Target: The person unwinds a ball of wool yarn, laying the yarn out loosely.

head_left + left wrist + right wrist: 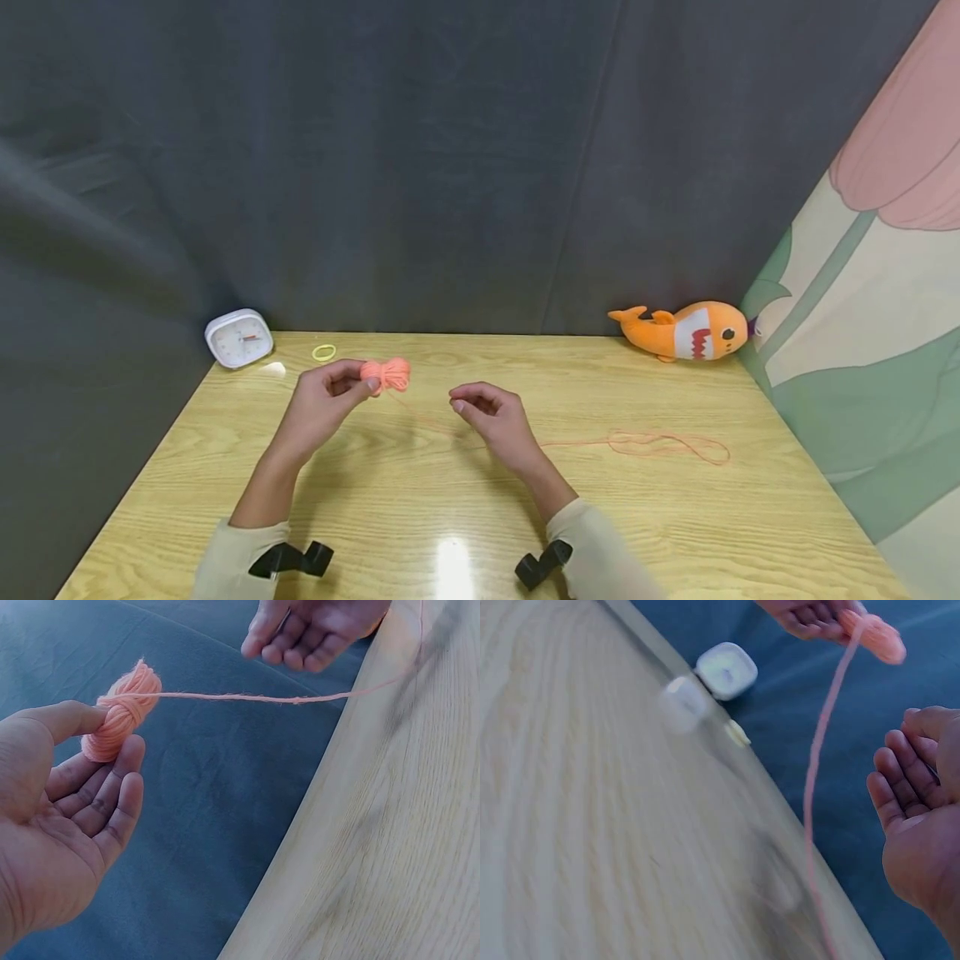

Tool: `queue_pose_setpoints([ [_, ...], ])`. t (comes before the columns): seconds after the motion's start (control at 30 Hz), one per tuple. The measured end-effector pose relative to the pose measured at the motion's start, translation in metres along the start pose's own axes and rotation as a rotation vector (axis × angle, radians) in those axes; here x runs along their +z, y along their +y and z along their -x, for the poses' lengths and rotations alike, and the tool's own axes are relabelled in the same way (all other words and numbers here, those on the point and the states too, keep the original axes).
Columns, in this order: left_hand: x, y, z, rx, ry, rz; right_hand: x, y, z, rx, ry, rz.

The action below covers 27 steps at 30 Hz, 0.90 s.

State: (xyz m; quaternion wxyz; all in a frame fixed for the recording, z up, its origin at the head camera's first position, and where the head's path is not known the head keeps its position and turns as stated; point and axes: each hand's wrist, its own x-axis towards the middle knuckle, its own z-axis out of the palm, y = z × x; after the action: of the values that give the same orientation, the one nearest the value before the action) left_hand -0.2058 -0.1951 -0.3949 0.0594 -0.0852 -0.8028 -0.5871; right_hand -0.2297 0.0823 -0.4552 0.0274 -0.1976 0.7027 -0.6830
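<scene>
My left hand (318, 408) pinches a small coral yarn bundle (393, 374), wrapped round its middle, between thumb and fingers above the table. From the bundle a single strand (247, 697) runs off to the right. My right hand (495, 421) hovers a short way to the right of the bundle, its fingers loosely bent and its thumb near the index fingertip. In the right wrist view the strand passes apart from this hand (922, 795), whose fingers hold nothing visible. Past the right hand, loose yarn loops (667, 443) lie on the table.
A white square clock (239, 338) stands at the table's back left corner, with a yellow ring (324, 352) near it. An orange plush shark (686, 332) lies at the back right. A dark curtain (420, 167) hangs behind the wooden table (390, 533).
</scene>
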Motion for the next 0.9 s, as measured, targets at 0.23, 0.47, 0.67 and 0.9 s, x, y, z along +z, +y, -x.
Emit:
queue_pose_setpoints([
  [0.23,0.000,0.004,0.001,0.016,0.011,-0.005,0.025,0.006,-0.004,-0.006,-0.059,0.001],
  [0.47,-0.001,0.003,0.001,0.041,0.016,0.002,0.039,0.009,-0.004,-0.006,-0.088,0.004],
  [0.67,-0.002,0.002,0.002,0.045,0.026,0.003,0.039,0.009,-0.003,0.013,-0.097,0.023],
  [0.9,-0.002,0.002,0.002,0.053,0.007,-0.005,0.010,0.001,0.002,0.007,-0.048,0.030],
])
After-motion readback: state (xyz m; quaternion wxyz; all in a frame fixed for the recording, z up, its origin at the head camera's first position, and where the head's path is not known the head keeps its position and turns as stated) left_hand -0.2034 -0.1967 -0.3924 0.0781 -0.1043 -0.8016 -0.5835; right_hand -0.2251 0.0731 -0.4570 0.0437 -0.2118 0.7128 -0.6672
